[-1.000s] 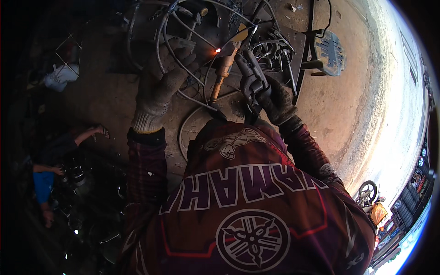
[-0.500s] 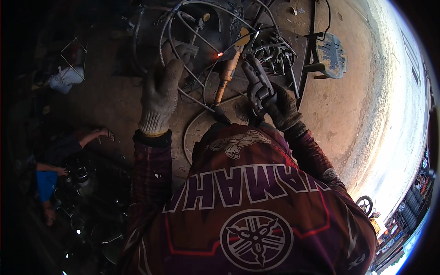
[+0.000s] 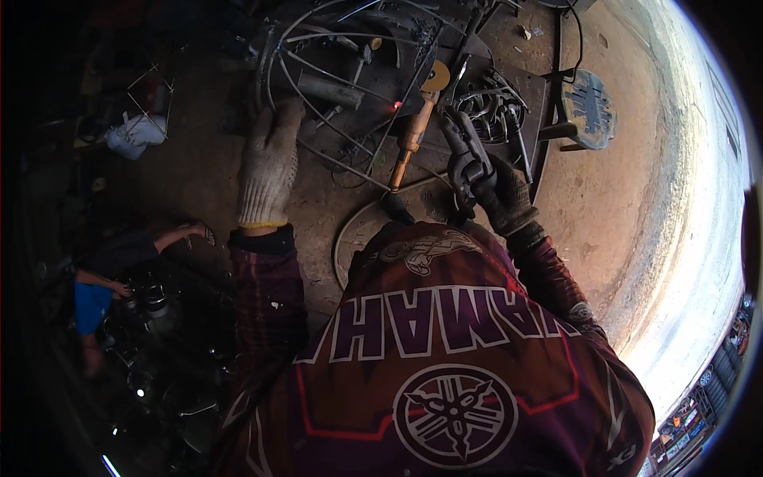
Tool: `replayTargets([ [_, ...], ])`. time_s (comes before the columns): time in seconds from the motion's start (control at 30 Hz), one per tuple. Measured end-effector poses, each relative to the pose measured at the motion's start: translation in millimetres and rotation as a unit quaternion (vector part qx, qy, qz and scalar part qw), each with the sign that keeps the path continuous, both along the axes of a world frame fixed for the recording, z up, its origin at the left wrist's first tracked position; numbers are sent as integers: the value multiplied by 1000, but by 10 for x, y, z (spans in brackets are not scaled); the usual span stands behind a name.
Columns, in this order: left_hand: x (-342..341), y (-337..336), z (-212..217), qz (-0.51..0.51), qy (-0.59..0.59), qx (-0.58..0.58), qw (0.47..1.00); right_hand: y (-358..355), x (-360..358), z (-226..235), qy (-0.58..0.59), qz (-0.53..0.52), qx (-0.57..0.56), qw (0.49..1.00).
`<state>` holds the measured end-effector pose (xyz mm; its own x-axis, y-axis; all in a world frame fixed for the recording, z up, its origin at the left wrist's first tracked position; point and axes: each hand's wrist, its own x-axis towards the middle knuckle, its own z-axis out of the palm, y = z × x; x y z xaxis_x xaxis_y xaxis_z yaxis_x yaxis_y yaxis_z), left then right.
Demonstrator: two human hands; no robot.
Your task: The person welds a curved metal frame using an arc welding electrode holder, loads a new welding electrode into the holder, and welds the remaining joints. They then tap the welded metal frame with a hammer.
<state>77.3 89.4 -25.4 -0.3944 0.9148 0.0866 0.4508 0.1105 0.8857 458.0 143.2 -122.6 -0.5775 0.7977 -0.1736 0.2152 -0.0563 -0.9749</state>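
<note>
My left hand (image 3: 270, 167), in a pale knitted glove, has its fingers closed at the near left side of a frame of bent metal rods (image 3: 311, 74). A small red-hot spot (image 3: 397, 105) glows on the metalwork. In a dark, dirty glove, my right hand (image 3: 502, 195) grips a dark clamp-like welding electrode holder (image 3: 467, 155); I cannot make out a rod in its jaws. Between my hands lies an orange angle grinder (image 3: 413, 139) with a tan disc (image 3: 435, 75) at its far end.
Several curved metal pieces (image 3: 497, 103) lie in a heap beyond my right hand. A worn blue-grey stool (image 3: 588, 109) stands to the right. Cable (image 3: 340, 246) loops over the floor near me. At left, another person's leg (image 3: 179, 236) and blue sleeve (image 3: 93, 306) show beside dark machine parts.
The rod frame has turned and shifted, and my left hand's fingers have come together at its rods. The hot spot has dimmed. My right hand keeps its hold on the electrode holder.
</note>
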Motion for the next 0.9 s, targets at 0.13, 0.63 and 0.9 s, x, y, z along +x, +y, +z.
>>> replayTargets([
  [0.13, 45, -50, 282, -20, -67, -88, 994, -14, 26, -66, 16, -20, 28, 999],
  [0.63, -44, -70, 112, 109, 14, -112, 988, 16, 12, -1, 2, -16, -4, 1000],
  [0.9, -36, -36, 340, 118, 182, -151, 964, 4, 28, -83, 35, -33, -5, 999],
])
